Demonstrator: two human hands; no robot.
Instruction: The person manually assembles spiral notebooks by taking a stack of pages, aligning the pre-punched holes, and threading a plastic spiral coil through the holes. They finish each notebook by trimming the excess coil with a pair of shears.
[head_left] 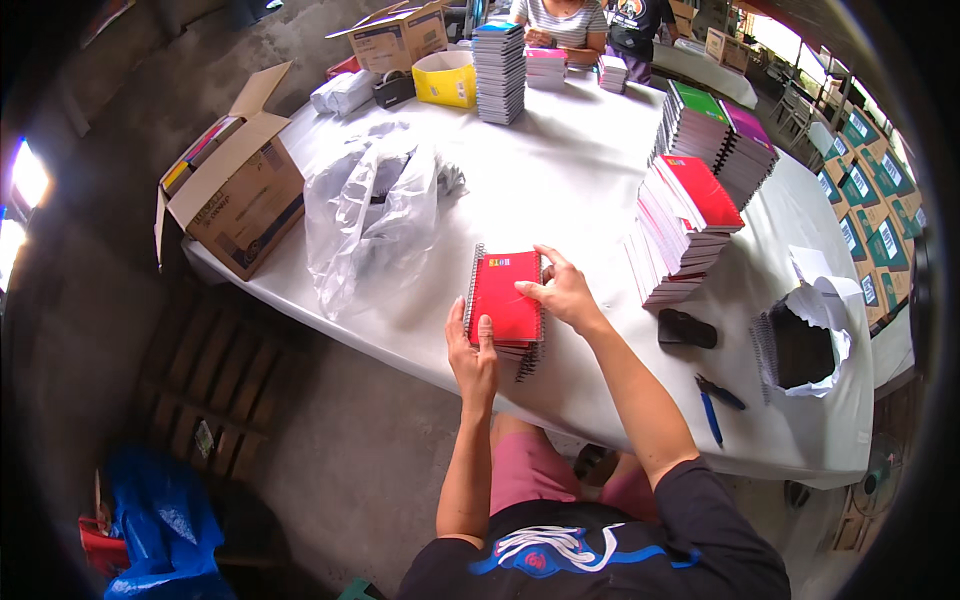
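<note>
A short stack of red spiral notebooks lies near the table's front edge, with wire coils showing along both sides. My left hand grips its lower left side, the thumb resting on the top cover. At the upper right edge, my right hand holds the stack too, thumb on the cover and fingers over the side. To the right stands a taller pile of red notebooks, its layers uneven. A clear plastic bag with dark coil-like pieces inside lies to the left.
An open carton stands at the table's left edge. Farther back are a tall notebook stack, a yellow box and green-covered notebooks. A black case, a dark-and-blue hand tool and paper-wrapped black coils lie right. Someone sits opposite.
</note>
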